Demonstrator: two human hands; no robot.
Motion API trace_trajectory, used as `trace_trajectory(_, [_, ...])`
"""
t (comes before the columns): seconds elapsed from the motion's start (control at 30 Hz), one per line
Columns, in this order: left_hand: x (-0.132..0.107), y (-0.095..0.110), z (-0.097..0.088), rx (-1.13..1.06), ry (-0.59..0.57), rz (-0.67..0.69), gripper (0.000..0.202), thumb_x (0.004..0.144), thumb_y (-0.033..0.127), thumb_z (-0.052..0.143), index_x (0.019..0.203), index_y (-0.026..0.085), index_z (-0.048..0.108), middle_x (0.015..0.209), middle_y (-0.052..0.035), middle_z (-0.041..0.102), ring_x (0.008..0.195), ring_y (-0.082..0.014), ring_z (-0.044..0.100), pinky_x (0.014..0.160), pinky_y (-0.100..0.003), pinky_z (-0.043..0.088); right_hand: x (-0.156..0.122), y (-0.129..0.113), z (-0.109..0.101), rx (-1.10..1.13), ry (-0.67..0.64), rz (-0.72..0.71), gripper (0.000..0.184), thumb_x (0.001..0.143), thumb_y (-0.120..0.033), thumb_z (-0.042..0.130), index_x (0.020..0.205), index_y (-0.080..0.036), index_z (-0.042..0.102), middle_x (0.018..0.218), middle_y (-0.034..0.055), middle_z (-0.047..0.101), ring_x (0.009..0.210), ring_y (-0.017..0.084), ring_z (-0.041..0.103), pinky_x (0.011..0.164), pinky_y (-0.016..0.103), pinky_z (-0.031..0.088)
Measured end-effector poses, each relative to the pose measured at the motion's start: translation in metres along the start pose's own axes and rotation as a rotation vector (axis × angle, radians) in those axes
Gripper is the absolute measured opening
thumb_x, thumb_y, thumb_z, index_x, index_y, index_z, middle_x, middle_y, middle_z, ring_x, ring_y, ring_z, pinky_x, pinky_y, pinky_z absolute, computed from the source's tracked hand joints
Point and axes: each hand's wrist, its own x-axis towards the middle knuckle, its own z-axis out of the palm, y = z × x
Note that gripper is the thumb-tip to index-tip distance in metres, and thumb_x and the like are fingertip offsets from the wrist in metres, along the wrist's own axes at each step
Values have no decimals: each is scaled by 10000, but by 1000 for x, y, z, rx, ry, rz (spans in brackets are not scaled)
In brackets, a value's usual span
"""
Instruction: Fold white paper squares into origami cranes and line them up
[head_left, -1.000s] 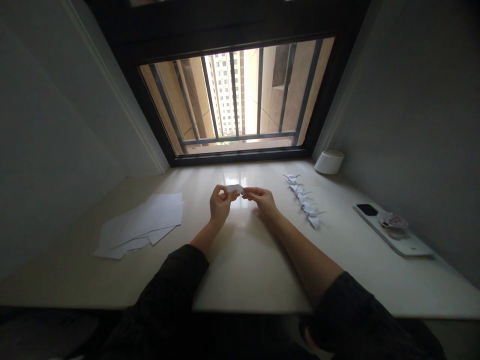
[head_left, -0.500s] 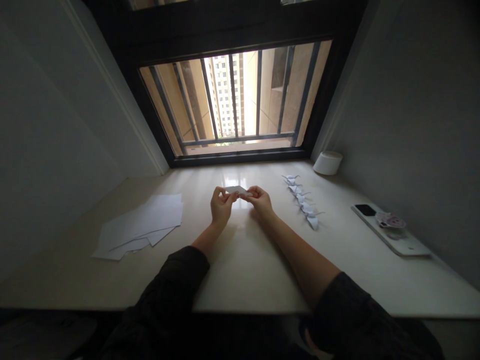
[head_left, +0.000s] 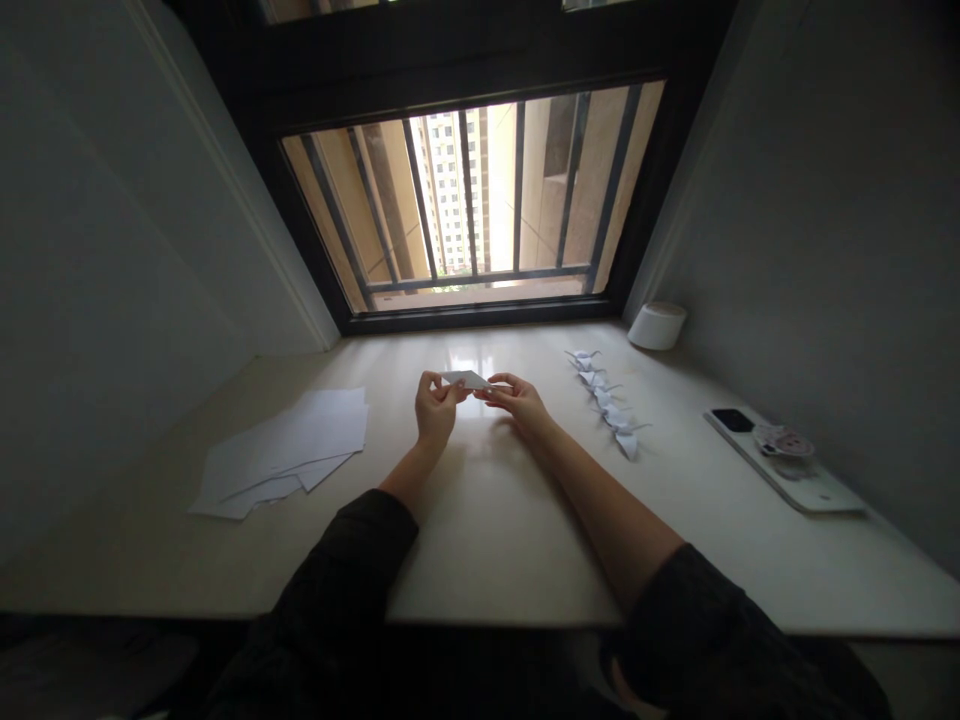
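A small folded piece of white paper (head_left: pixel 466 379) is held up between my hands, over the middle of the sill. My left hand (head_left: pixel 436 408) pinches its left part between thumb and fingers. At its right corner, my right hand (head_left: pixel 517 400) has thumb and fingers closed on the edge. Folded paper cranes (head_left: pixel 604 400) stand in a row to the right of my right hand. Left of my left hand lies a spread of loose white paper sheets (head_left: pixel 292 440).
The pale sill (head_left: pixel 480 540) runs up to a dark-framed window (head_left: pixel 480 318) with bars outside. A phone (head_left: pixel 795 470) with a round grip on its back lies at the right. A white roll-shaped object (head_left: pixel 657 327) stands in the far right corner.
My left hand has shifted slightly left with the folded paper. The fingers of my right hand have loosened and stretched a little along its right corner. The cranes and sheets stay put.
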Motion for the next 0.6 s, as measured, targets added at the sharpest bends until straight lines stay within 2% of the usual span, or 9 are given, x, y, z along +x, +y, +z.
trace_trajectory(0.17, [-1, -1, -3, 68, 7, 23, 396, 695, 380, 693, 760, 224, 335, 676, 13, 685, 645, -185, 687, 627, -301, 542, -3, 1, 2, -6, 6, -17, 478, 538, -475, 789, 862, -216, 552, 801, 63, 724, 850, 255, 680, 755, 354, 471])
trace_trajectory(0.33, [-1, 1, -11, 315, 2, 160, 289, 715, 309, 692, 813, 239, 429, 681, 28, 682, 667, -177, 677, 583, -240, 480, -4, -1, 2, -16, -42, -40, 505, 521, -405, 805, 911, -242, 527, 894, 44, 713, 843, 207, 661, 732, 320, 469])
trace_trajectory(0.43, [-1, 3, -14, 494, -74, 237, 250, 722, 269, 687, 888, 255, 500, 720, 27, 691, 671, -174, 662, 575, -229, 438, -2, 1, 2, -9, -28, -56, 456, 557, -442, 771, 880, -243, 517, 928, 34, 700, 821, 183, 644, 709, 309, 473])
trace_trajectory(0.6, [-6, 5, -13, 705, -273, 351, 285, 753, 235, 646, 1014, 292, 547, 754, 22, 685, 681, -186, 652, 581, -238, 414, 3, 6, 0, -94, 1, -131, 414, 558, -445, 768, 817, -239, 520, 735, -14, 672, 695, 155, 623, 659, 289, 469])
